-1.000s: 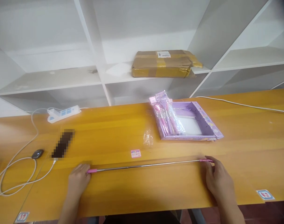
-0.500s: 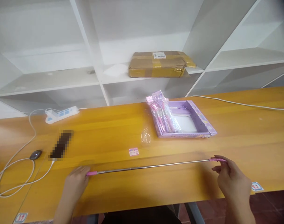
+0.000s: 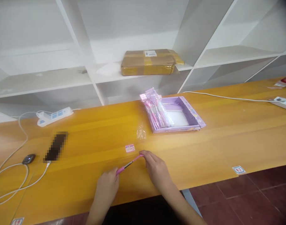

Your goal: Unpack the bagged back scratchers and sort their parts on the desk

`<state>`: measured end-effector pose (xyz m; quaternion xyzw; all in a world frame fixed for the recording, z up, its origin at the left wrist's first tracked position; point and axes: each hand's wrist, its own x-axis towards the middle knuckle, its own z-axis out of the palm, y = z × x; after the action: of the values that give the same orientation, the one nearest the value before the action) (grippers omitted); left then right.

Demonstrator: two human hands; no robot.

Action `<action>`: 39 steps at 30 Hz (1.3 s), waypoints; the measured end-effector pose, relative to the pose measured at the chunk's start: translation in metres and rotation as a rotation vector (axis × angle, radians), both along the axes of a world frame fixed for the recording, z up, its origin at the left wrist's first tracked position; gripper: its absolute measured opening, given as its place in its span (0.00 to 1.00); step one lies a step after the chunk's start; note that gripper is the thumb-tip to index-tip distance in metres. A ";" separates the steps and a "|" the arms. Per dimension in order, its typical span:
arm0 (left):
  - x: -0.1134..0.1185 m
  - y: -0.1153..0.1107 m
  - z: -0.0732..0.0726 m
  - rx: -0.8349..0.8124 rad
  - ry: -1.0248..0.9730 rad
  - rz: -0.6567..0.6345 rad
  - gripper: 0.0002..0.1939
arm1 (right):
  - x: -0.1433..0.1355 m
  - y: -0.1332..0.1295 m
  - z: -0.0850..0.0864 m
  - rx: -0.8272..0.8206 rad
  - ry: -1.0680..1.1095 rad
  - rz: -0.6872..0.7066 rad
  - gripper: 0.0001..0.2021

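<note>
Low over the front of the table, a pink telescopic back scratcher is pushed together to a short length, with a little of its metal shaft showing. My left hand is closed round its pink handle. At the other end, the fingers of my right hand pinch the curved pink head, which they partly hide. Just beyond lies a small pink printed card, with a crumpled clear plastic wrapper behind it. Several wrapped pink and purple scratchers rest on the left side of a shallow purple box.
A taped cardboard parcel sits on the white shelf behind the table. To the left are a power strip, a blurred dark phone-like object on a white cable and a black mouse-like object. Another power strip lies far right.
My hands have come from wide apart to close together, and the long metal shaft has slid in, shortening the back scratcher. The view has shifted slightly to the right.
</note>
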<state>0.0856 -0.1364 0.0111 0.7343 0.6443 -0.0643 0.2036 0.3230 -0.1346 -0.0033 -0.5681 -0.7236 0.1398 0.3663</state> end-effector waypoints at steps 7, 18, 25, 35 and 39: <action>-0.013 -0.010 -0.006 -0.039 -0.211 0.013 0.12 | 0.029 0.000 -0.009 -0.292 0.238 0.070 0.15; 0.058 -0.020 0.025 -0.007 -0.595 -0.368 0.16 | 0.008 -0.007 0.001 -0.482 0.995 0.032 0.26; 0.082 0.108 0.022 0.282 -0.547 -0.329 0.10 | 0.048 -0.016 -0.025 -0.394 1.304 -0.219 0.23; 0.143 0.222 -0.027 0.143 -0.822 0.133 0.42 | 0.060 -0.012 -0.036 -0.462 1.524 -0.054 0.22; 0.115 0.220 -0.023 -0.012 -0.908 0.192 0.30 | 0.063 -0.011 -0.035 -0.492 1.503 -0.013 0.22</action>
<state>0.2010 0.0838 -0.0124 0.6238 0.5547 0.2792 0.4746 0.3860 -0.1460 -0.0381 -0.3903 -0.2273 0.6399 0.6217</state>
